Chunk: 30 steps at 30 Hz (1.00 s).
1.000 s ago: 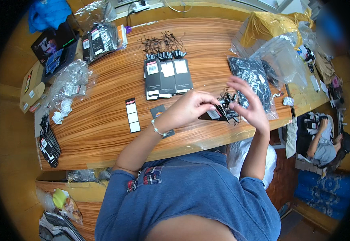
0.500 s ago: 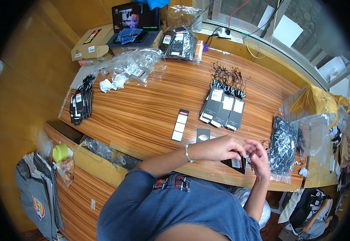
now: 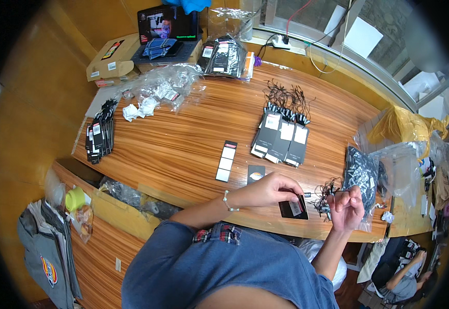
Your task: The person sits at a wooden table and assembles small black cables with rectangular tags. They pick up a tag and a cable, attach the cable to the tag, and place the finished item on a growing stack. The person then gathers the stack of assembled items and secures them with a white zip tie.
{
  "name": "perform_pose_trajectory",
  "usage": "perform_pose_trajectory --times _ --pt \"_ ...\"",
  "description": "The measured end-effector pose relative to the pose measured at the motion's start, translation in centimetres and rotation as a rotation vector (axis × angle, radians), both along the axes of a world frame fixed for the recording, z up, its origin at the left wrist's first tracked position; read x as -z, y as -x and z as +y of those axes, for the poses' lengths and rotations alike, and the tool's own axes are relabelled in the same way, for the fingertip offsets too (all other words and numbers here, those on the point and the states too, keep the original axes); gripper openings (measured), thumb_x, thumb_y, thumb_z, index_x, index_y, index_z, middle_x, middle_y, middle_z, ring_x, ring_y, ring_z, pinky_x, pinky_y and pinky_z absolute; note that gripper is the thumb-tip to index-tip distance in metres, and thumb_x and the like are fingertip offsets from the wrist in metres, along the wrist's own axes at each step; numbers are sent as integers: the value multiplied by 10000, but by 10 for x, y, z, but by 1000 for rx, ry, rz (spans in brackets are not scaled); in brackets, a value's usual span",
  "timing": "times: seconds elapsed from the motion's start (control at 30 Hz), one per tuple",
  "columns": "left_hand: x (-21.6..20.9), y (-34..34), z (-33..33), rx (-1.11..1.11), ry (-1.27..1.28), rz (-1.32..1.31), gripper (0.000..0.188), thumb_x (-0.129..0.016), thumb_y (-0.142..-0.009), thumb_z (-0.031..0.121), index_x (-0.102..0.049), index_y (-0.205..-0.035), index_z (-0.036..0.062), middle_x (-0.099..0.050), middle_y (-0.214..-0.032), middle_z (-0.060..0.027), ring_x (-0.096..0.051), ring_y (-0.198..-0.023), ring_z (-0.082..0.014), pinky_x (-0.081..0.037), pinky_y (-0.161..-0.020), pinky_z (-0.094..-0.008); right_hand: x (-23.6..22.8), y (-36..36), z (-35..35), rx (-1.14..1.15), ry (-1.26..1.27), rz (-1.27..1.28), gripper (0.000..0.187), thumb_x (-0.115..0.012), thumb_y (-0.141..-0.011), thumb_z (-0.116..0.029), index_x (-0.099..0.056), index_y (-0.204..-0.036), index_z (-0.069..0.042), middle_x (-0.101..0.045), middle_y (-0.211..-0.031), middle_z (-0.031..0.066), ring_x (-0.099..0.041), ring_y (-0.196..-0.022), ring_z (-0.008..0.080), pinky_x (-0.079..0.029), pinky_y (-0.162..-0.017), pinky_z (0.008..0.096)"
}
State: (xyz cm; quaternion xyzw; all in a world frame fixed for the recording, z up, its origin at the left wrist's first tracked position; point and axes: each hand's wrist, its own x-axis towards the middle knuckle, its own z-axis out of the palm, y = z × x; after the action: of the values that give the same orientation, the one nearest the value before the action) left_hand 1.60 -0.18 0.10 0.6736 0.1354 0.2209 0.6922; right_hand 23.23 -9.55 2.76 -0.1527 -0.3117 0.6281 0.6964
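My left hand [image 3: 281, 190], with a beaded bracelet at its wrist, pinches a black hang tag [image 3: 293, 209] that bears a white label. The tag is tilted over the table's near edge. To its right, my right hand [image 3: 346, 210] is raised with its fingers curled, and a thin black cord [image 3: 341, 191] shows at the fingertips. A loose heap of black hang-tag strings [image 3: 323, 205] lies on the table between the hands. Beyond my left hand lie a small dark card [image 3: 256, 174] with a round emblem and a long black tag strip [image 3: 226, 161] with white labels.
Stacked black tags with strings [image 3: 281, 136] lie farther back, and another stack [image 3: 101, 136] is at the left. A plastic bag of black strings [image 3: 361, 170] is at the right. Clear plastic bags [image 3: 165, 85], a carton [image 3: 112, 59] and a laptop [image 3: 169, 26] stand at the back.
My hands have moved apart; the right has shifted right and a cord shows at its fingertips. The tag in my left hand has turned, and the string heap has come into fuller view.
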Motion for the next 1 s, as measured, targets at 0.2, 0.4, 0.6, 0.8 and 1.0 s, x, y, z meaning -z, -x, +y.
perform_pose_trajectory --times 0.2,0.4,0.6,0.8,1.0 --pt "4 7 -2 61 238 -20 132 -589 -808 35 -633 -928 2 -636 -893 -41 -573 -818 -92 -455 -754 -227 -10 11 -1 150 -12 -114 136 -536 -815 -17 -519 -949 -25 -631 -846 149 -598 -685 211 -446 -633 344" --pt "8 8 -2 65 213 -45 169 -586 -811 32 -604 -969 -24 -628 -854 -36 -560 -784 -79 -450 -713 -216 -14 20 3 479 2 -532 149 -547 -851 -112 -565 -883 32 -598 -804 150 -580 -701 211 -459 -683 307" --pt "9 3 14 -331 121 -136 181 -529 -812 -53 -573 -988 -54 -567 -1096 -114 -558 -961 -141 -469 -834 -260 -30 26 10 634 -126 -804 134 -532 -826 -51 -599 -860 60 -578 -760 136 -562 -711 200 -449 -709 311" --pt "-9 -1 8 -586 -62 -97 170 -562 -802 -49 -598 -968 -45 -624 -898 -80 -599 -823 -119 -490 -730 -212 -28 50 17 411 75 -714 215 -521 -808 72 -455 -1009 40 -598 -752 95 -578 -703 129 -463 -645 222" --pt "-17 -6 4 -672 -239 -95 163 -607 -773 -35 -623 -934 -26 -632 -869 -83 -609 -762 -109 -505 -668 -212 -13 71 29 555 130 -970 25 -543 -802 43 -538 -827 42 -623 -763 85 -613 -721 126 -484 -647 227"
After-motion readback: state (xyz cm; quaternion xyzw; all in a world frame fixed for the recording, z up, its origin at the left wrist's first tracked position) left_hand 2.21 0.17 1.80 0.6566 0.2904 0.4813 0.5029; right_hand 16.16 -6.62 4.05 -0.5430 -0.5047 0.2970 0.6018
